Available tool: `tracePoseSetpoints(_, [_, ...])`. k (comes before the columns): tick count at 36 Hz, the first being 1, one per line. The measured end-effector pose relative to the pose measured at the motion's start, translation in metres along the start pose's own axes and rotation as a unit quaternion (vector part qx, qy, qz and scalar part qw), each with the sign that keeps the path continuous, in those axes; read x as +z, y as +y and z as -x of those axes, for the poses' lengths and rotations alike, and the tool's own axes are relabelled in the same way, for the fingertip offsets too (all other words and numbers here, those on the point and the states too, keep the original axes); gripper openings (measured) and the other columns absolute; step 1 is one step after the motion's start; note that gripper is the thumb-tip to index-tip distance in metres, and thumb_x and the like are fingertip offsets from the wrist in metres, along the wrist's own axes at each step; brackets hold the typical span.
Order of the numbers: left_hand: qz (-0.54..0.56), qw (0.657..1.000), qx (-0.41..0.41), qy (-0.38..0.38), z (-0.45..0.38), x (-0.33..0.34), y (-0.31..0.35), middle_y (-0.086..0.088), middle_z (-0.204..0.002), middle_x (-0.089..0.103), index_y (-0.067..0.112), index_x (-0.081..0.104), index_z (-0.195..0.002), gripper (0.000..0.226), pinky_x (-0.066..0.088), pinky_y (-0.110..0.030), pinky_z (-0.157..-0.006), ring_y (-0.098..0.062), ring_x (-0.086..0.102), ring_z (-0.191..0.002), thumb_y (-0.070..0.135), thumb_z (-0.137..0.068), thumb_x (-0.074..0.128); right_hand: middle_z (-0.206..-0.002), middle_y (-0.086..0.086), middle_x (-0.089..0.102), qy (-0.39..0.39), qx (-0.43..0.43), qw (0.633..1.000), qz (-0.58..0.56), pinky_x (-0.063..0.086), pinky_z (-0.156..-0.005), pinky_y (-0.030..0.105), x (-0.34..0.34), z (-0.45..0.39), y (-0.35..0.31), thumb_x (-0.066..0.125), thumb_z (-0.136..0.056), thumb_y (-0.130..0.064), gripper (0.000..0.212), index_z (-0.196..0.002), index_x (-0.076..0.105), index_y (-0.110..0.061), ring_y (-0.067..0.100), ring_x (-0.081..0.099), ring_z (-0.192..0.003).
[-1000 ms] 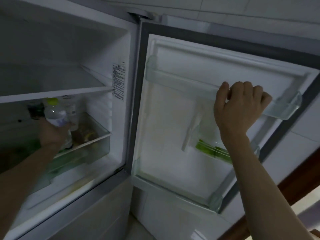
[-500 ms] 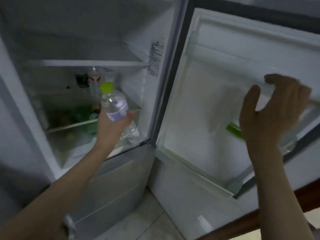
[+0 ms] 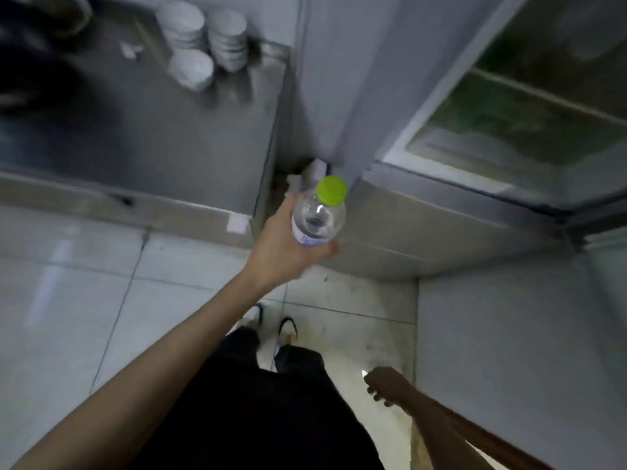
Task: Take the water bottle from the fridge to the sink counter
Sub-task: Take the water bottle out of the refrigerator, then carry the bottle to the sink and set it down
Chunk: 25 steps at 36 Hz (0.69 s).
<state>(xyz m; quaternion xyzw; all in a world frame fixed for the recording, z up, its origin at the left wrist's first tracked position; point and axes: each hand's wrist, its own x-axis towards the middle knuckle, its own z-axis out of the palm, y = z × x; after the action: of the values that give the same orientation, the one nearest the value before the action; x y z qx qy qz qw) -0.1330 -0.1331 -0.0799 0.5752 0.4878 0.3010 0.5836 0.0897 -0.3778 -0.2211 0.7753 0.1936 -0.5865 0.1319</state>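
My left hand (image 3: 288,247) grips a clear water bottle (image 3: 318,218) with a lime-green cap, held upright in front of the fridge's lower front, outside the fridge. The fridge (image 3: 342,96) stands at the upper right with its compartment open, green items blurred inside. To the left of the fridge runs the grey metal counter (image 3: 176,130). My right hand (image 3: 383,385) hangs low at the lower right with its fingers curled, and nothing shows in it.
Stacks of white bowls (image 3: 203,42) stand at the counter's back right corner. The open fridge door (image 3: 529,351) fills the right side. The floor (image 3: 68,300) is pale tile; my legs and feet are below. A brown wooden edge (image 3: 492,442) crosses the lower right.
My left hand has pulled the bottle out of the fridge. My right hand has let go of the door shelf and dropped low. The view has swung down and left towards the counter and floor.
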Motion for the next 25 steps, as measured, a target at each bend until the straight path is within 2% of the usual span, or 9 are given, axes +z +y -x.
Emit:
tracePoseSetpoints(1, [-0.013,0.999,-0.016,0.028,0.013,-0.02,-0.016,0.011,-0.092,0.075,0.022,0.062,-0.113,0.057,0.061,-0.031,-0.078,-0.012,0.075,-0.087,0.032,-0.066,0.092,-0.084,0.008,0.066,-0.021,-0.001,0.999,0.038,0.036,-0.054,0.022,0.011,-0.003,-0.01,0.055,-0.099,-0.019,0.014,-0.088,0.06,-0.011,0.02,0.057,-0.064])
tracePoseSetpoints(4, [-0.012,0.988,-0.065,0.137,0.058,-0.073,-0.055,0.027,-0.096,0.074,0.043,0.057,-0.107,0.057,0.052,-0.008,-0.073,0.008,0.071,-0.087,0.046,-0.061,0.09,-0.086,0.008,0.066,-0.034,-0.044,0.995,0.08,0.042,-0.059,0.026,0.036,-0.014,-0.05,0.053,-0.099,-0.02,0.014,-0.089,0.06,-0.012,0.023,0.058,-0.072])
tracePoseSetpoints(7, [0.008,0.964,-0.113,0.24,0.106,-0.116,-0.087,0.034,-0.091,0.071,0.044,0.054,-0.1,0.052,0.045,0.0,-0.067,0.013,0.068,-0.079,0.046,-0.061,0.09,-0.083,0.011,0.067,-0.027,-0.095,0.991,0.085,0.042,-0.065,0.03,0.053,-0.028,-0.093,0.052,-0.1,-0.016,0.017,-0.092,0.063,-0.006,0.022,0.058,-0.07])
tracePoseSetpoints(11, [0.04,0.91,-0.171,0.375,0.179,-0.164,-0.125,0.025,-0.085,0.07,0.045,0.055,-0.096,0.047,0.048,-0.008,-0.069,0.005,0.066,-0.074,0.039,-0.064,0.089,-0.086,0.011,0.069,-0.036,-0.125,0.966,0.225,0.042,-0.064,0.028,0.077,-0.042,-0.16,0.052,-0.099,-0.018,0.02,-0.099,0.065,-0.002,0.022,0.059,-0.07])
tracePoseSetpoints(14, [0.062,0.864,-0.207,0.455,0.232,-0.191,-0.144,0.015,-0.084,0.067,0.028,0.056,-0.102,0.049,0.05,-0.023,-0.071,0.0,0.064,-0.073,0.04,-0.065,0.086,-0.084,0.01,0.062,-0.036,-0.107,0.929,0.353,0.035,-0.059,0.026,0.107,-0.039,-0.215,0.05,-0.098,-0.017,0.014,-0.092,0.059,-0.009,0.023,0.054,-0.072])
tracePoseSetpoints(18, [0.094,0.789,-0.236,0.559,0.3,-0.222,-0.163,0.024,-0.093,0.069,0.031,0.056,-0.109,0.06,0.048,-0.008,-0.068,0.008,0.067,-0.082,0.049,-0.06,0.084,-0.078,0.007,0.057,-0.048,-0.182,0.853,0.486,0.033,-0.059,0.028,0.195,-0.015,-0.297,0.047,-0.094,-0.017,0.023,-0.071,0.052,-0.016,0.021,0.05,-0.067])
tracePoseSetpoints(20, [0.112,0.755,-0.25,0.596,0.333,-0.237,-0.175,0.027,-0.095,0.071,0.035,0.055,-0.108,0.058,0.049,-0.008,-0.069,0.009,0.069,-0.083,0.048,-0.061,0.087,-0.08,0.008,0.059,-0.072,-0.238,0.829,0.501,0.037,-0.064,0.029,0.255,0.009,-0.336,0.047,-0.094,-0.016,0.026,-0.067,0.051,-0.018,0.021,0.052,-0.07])
tracePoseSetpoints(23, [0.136,0.704,-0.27,0.643,0.379,-0.266,-0.196,0.021,-0.097,0.073,0.038,0.058,-0.107,0.056,0.05,-0.021,-0.075,0.005,0.07,-0.085,0.047,-0.061,0.089,-0.093,0.008,0.071,-0.113,-0.308,0.812,0.483,0.049,-0.073,0.034,0.347,0.047,-0.388,0.048,-0.095,-0.023,0.023,-0.092,0.067,-0.009,0.02,0.062,-0.08])
tracePoseSetpoints(25, [0.139,0.68,-0.282,0.663,0.405,-0.289,-0.211,0.021,-0.1,0.072,0.047,0.057,-0.106,0.054,0.049,-0.021,-0.074,0.006,0.07,-0.088,0.047,-0.062,0.088,-0.099,0.001,0.072,-0.139,-0.348,0.793,0.48,0.053,-0.082,0.034,0.403,0.068,-0.418,0.049,-0.098,-0.03,0.026,-0.106,0.068,-0.014,0.015,0.066,-0.086])
